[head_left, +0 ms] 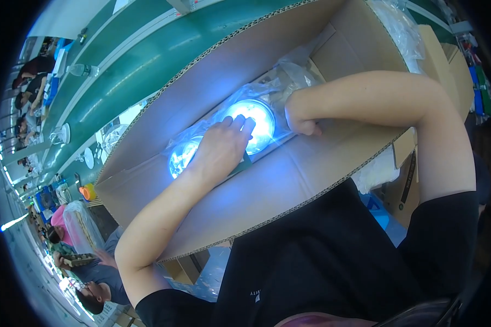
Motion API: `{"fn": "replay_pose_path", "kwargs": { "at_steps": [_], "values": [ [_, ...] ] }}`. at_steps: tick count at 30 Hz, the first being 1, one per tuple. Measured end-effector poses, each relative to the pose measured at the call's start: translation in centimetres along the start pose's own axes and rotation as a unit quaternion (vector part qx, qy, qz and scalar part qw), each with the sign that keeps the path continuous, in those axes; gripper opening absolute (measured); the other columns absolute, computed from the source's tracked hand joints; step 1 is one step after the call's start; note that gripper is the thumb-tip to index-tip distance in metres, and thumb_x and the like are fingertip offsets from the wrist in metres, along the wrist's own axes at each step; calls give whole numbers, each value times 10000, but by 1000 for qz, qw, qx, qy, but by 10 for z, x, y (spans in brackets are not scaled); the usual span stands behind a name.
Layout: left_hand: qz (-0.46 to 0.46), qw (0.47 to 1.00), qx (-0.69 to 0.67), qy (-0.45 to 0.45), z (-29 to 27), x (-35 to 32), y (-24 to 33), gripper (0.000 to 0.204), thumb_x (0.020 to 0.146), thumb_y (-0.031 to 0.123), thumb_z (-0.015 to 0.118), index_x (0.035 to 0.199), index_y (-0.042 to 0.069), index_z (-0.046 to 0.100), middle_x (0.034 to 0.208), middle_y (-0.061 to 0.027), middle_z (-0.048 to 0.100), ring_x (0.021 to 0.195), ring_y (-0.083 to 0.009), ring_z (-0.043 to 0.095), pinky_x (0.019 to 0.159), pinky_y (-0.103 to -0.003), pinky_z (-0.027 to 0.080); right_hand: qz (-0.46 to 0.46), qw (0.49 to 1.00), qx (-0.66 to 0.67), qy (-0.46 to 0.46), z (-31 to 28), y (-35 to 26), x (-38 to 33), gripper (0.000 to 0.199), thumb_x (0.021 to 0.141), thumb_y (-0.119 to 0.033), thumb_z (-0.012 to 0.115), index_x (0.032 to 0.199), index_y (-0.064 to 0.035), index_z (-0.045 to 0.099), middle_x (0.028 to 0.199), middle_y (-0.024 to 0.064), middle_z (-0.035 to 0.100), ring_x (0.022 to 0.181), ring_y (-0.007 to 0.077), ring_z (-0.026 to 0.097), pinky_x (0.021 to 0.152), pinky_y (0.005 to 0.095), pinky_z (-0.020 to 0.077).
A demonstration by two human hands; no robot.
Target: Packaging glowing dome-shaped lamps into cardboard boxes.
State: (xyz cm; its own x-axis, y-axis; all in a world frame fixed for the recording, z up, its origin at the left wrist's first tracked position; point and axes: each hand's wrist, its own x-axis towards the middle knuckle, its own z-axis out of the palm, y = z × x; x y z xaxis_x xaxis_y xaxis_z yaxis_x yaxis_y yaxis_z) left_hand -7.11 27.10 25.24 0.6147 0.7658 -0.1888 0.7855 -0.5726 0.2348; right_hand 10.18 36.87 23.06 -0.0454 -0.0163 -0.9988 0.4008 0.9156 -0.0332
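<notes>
Both my arms reach into a long open cardboard box (311,169) in front of my body. At its bottom lie a brightly glowing round lamp (263,117) and, left of it, a second lit round thing (179,159), with clear plastic wrap around them. My left hand (226,143) lies over the near left part of the glowing lamp, its fingers stretched out. At the right end, my right hand (303,115) dips in beside the clear plastic bag (297,76). Its thumb side shows, but most of its fingers are hidden, and I cannot see whether they hold anything.
A green workbench (142,65) runs behind the box, with a clear bottle (84,70) on it. More plastic wrap (401,32) hangs over the box's right end. Cardboard boxes (433,65) stand at the right. Several people work at the far left; one person (101,283) is at the lower left.
</notes>
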Motion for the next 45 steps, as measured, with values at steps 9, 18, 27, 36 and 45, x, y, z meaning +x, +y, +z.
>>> {"fn": "replay_pose_path", "kwargs": {
  "at_steps": [9, 18, 27, 36, 45],
  "values": [
    [-67, 996, 56, -18, 2, -15, 3, 440, 865, 199, 649, 1246, 24, 512, 949, -159, 652, 891, -290, 663, 731, -386, 513, -222, 972, -63, 34, -18, 10, 40, 431, 796, -184, 664, 1225, -142, 670, 1147, 115, 702, 1011, 281, 671, 858, 420, 527],
    [-13, 840, -433, 325, -155, -235, -56, 152, 987, 122, 503, 1029, 20, 608, 866, -148, 652, 849, -227, 664, 754, -316, 510, -211, 835, 87, 500, 35, 10, -178, 327, 854, -178, 672, 1176, -119, 689, 1313, 124, 612, 1181, 344, 578, 974, 440, 482],
    [-446, 847, 131, 259, 15, -297, -294, 421, 929, 64, 537, 1349, 96, 536, 1383, -164, 535, 1266, -348, 520, 1034, -415, 430, -104, 696, 317, 636, 96, -15, -140, 313, 813, -43, 661, 1119, 20, 658, 1164, 197, 666, 1115, 372, 612, 977, 409, 473],
    [-469, 863, -57, 181, 30, -287, -331, 465, 796, -39, 672, 1232, 118, 622, 1118, -164, 646, 1061, -364, 616, 906, -429, 501, -74, 712, 348, 605, 95, -16, -132, 343, 828, -80, 669, 1157, 16, 660, 1086, 204, 683, 966, 335, 655, 852, 372, 516],
    [-458, 850, -76, 251, 33, -276, -318, 305, 819, 83, 703, 1121, 74, 656, 1108, -152, 598, 1005, -356, 628, 856, -430, 513, -72, 717, 354, 596, 93, -12, -132, 342, 843, -68, 654, 1179, -3, 653, 1078, 195, 689, 957, 324, 672, 852, 377, 530]
  ]
}}
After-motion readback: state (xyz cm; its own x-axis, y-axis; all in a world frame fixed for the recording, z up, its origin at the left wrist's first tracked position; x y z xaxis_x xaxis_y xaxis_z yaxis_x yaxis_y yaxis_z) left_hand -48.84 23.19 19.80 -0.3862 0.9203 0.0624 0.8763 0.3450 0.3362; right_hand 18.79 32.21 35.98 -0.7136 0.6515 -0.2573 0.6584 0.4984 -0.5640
